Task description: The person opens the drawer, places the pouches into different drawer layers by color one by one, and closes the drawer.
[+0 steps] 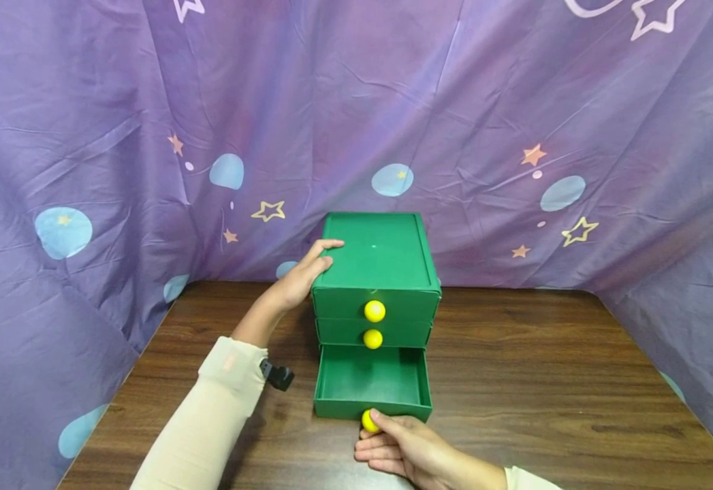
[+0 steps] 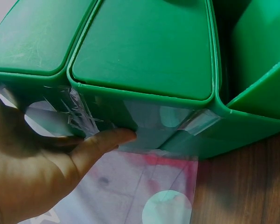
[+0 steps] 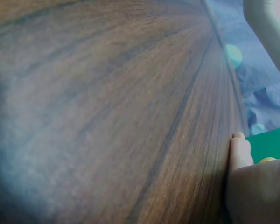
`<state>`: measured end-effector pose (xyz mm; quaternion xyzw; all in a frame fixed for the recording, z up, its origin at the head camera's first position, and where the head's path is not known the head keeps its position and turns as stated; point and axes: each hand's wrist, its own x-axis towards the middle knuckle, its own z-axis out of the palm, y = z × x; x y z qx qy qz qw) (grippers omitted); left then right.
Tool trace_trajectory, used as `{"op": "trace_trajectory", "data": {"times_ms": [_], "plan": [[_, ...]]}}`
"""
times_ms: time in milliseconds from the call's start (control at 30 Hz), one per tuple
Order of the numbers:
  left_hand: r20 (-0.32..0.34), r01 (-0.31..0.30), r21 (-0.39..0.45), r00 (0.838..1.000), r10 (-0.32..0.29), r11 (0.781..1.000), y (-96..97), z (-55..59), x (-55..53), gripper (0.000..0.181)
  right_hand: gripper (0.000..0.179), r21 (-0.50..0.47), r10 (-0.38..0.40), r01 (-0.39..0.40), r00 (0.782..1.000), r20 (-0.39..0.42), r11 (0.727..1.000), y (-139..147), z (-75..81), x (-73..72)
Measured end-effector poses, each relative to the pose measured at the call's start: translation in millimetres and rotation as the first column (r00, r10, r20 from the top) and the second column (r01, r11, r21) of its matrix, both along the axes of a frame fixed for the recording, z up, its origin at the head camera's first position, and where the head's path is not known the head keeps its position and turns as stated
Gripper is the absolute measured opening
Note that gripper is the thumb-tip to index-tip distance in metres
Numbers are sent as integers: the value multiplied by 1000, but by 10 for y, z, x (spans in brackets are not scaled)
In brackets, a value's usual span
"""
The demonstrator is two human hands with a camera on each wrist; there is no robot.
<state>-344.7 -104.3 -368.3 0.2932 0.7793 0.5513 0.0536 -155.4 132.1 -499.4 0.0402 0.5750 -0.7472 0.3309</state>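
Observation:
A green drawer cabinet (image 1: pixel 374 252) with yellow ball knobs stands on the table. Its bottom drawer (image 1: pixel 368 378) is pulled out towards me, while the upper two drawers are closed. My left hand (image 1: pixel 299 280) rests against the cabinet's upper left edge, fingertips reaching onto the top. In the left wrist view, the thumb (image 2: pixel 107 140) lies straight along the cabinet's side, near strips of clear tape (image 2: pixel 81 112). At the front, my right hand (image 1: pixel 414 446) pinches the yellow knob (image 1: pixel 369 421) of the bottom drawer between thumb and fingers, the other fingers extended below it.
The brown wood-grain table (image 1: pixel 528 381) extends to both sides of the cabinet. Behind it and at both sides hangs a purple cloth (image 1: pixel 479 116) with stars and blue spots. A black wrist strap device (image 1: pixel 278 376) sits at the left sleeve's cuff.

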Motion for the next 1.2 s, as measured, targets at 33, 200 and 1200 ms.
{"op": "trace_trajectory", "data": {"times_ms": [33,200,1200], "plan": [[0,-2,-1,1000,2,1000,0,-3,-3,48,51,0,0,0,1000,-1,1000,0,-1,4],[-1,-5,-5,1000,5,1000,-1,-19,-10,48,54,0,-7,7,1000,-4,1000,6,-18,18],[5,-2,0,1000,2,1000,-6,-8,-13,48,51,114,135,-114,972,-195,987,360,-24,234]]}}
